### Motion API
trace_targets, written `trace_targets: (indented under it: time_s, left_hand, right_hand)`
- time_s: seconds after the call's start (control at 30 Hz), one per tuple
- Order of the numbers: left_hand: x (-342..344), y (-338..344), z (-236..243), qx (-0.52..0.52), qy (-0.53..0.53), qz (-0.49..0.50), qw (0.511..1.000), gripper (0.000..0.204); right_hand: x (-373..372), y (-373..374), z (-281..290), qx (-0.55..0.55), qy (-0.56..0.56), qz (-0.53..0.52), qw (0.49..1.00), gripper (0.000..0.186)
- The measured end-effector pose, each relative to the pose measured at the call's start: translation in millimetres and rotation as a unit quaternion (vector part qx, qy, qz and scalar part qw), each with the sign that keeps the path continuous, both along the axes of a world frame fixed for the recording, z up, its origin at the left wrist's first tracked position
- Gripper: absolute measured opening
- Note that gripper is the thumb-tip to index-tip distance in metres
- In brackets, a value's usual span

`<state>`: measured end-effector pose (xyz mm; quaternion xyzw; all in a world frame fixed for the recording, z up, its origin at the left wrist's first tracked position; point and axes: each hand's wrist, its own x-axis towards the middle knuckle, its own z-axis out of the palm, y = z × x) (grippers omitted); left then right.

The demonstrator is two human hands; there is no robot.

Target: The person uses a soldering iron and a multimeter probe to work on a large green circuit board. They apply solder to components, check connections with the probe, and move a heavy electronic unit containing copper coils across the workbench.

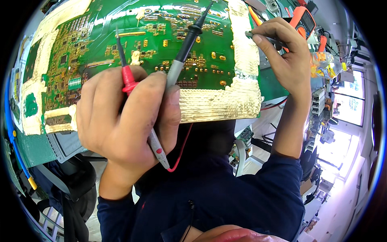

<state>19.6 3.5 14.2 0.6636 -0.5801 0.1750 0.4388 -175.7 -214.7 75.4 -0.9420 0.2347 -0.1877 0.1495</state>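
Observation:
My left hand point(125, 109) is closed round two multimeter probes and hovers over the near part of a large green circuit board point(225, 40). The red probe point(128, 76) points up and away, its metal tip over the board. Crossing my fingers, the black and grey probe point(183, 52) slants toward the far right. Thick cream-coloured strips point(246, 52) border the board. At its right edge my right hand point(284, 52) pinches a slim dark tool point(266, 38), its kind hard to make out behind the fingers. Whether any tip touches the board cannot be told.
An orange multimeter point(302, 23) stands beyond my right hand, beside a clear bottle with a yellow cap point(328, 66). A red lead point(187, 141) hangs below my left hand. A blue cable point(16, 149) runs down the left, near a dark chair point(74, 181).

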Motion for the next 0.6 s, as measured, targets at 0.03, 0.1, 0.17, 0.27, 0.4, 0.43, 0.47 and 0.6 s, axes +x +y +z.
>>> trace_targets:
  time_s: [0.03, 0.1, 0.17, 0.27, 0.4, 0.43, 0.47, 0.6]
  left_hand:
    - [-0.4, 0.1, 0.2, 0.001, -0.003, -0.001, 1.000, 0.014]
    - [-0.6, -0.2, 0.4, 0.003, -0.002, -0.005, 1.000, 0.015]
    - [-0.8, 0.1, 1.4, 0.012, -0.005, -0.009, 1.000, 0.015]
    - [0.3, 2.1, 4.7, 0.029, -0.010, -0.014, 0.999, 0.016]
    - [0.0, 3.4, 7.9, 0.049, -0.008, -0.012, 0.999, 0.017]
    - [-0.2, 3.3, 8.4, 0.050, -0.007, -0.013, 0.999, 0.017]
    - [-0.4, 3.3, 8.9, 0.049, -0.004, -0.016, 0.999, 0.017]
    - [-1.6, 3.2, 10.2, 0.059, -0.007, -0.013, 0.998, 0.018]
  right_hand:
    - [-0.4, 0.4, 0.0, 0.002, 0.003, -0.010, 1.000, 0.011]
    - [-0.8, 0.2, 0.2, 0.001, 0.006, -0.012, 1.000, 0.011]
    - [-0.1, -1.1, 0.8, -0.004, 0.005, 0.004, 1.000, 0.011]
    - [1.5, -3.1, 2.9, -0.032, 0.009, 0.010, 0.999, 0.011]
    - [3.2, -6.6, 4.2, -0.061, -0.005, 0.038, 0.997, 0.012]
    - [3.4, -7.5, 4.0, -0.062, -0.004, 0.044, 0.997, 0.012]
    - [3.7, -8.2, 3.5, -0.064, -0.004, 0.050, 0.997, 0.013]
    - [5.2, -9.2, -0.1, -0.039, -0.011, 0.051, 0.998, 0.011]
